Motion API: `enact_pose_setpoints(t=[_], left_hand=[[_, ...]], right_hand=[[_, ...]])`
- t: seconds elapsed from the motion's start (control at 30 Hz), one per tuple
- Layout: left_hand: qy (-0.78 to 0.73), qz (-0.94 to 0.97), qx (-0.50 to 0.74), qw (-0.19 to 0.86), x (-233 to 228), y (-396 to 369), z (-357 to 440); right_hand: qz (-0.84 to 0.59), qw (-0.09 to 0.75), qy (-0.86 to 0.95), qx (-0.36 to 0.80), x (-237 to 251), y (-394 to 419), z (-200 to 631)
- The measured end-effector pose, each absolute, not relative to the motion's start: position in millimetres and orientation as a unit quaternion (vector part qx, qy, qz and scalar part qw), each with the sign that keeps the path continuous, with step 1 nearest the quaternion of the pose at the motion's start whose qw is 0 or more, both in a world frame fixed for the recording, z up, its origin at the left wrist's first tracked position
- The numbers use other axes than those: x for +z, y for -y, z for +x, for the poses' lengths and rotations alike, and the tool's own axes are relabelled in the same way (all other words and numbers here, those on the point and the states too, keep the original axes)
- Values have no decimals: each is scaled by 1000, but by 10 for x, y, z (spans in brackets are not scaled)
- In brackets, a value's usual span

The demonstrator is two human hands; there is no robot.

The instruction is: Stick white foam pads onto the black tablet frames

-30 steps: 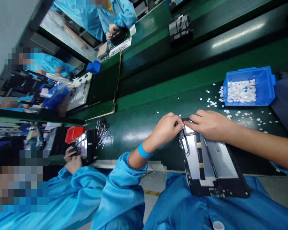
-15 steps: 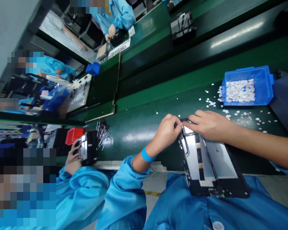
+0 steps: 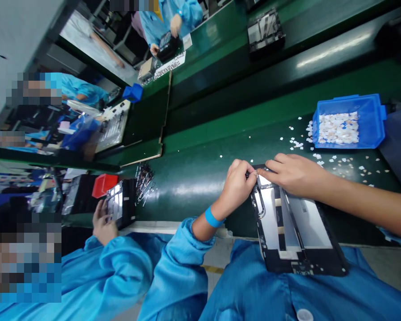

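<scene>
The tablet frame (image 3: 292, 227) is lying half on the green bench edge (image 3: 194, 187), half over the person's lap. At its far end, the left hand (image 3: 238, 183) is pinching something too small to make out, while the right hand (image 3: 296, 174) is pressing flat there, fingers extended. Beyond the frame, a blue bin (image 3: 349, 121) is sitting among scattered white scraps (image 3: 341, 162).

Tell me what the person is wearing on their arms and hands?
Both hands are bare, with no gloves. The left hand comes out of a shiny bright-blue smock sleeve pushed up the forearm, with a blue band around the wrist. The right hand has a bare forearm; only a bit of blue sleeve shows at the picture's edge.
</scene>
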State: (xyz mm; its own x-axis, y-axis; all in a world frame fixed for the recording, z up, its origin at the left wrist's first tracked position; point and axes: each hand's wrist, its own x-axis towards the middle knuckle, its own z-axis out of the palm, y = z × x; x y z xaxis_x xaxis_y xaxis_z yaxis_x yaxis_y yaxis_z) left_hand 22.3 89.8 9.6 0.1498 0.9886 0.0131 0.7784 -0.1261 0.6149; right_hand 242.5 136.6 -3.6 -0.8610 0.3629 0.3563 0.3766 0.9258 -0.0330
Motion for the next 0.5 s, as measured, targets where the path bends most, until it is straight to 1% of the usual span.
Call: enact_pose_setpoints(t=[0.1, 0.2, 0.3, 0.4, 0.5], left_hand=[[-609, 721, 214, 251, 95, -899, 204], [-627, 687, 238, 279, 54, -938, 179], [-645, 608, 264, 381, 2, -1017, 152], [-627, 540, 279, 487, -28, -1087, 147], [-623, 529, 289, 498, -57, -1105, 172]], right_hand=[[-192, 174, 966, -18, -41, -1367, 2433], [-195, 171, 966, -23, -53, -1363, 2443], [-196, 175, 964, -32, -63, -1352, 2453], [-197, 178, 963, -38, -63, -1339, 2458], [-200, 183, 962, -35, -56, -1333, 2453]])
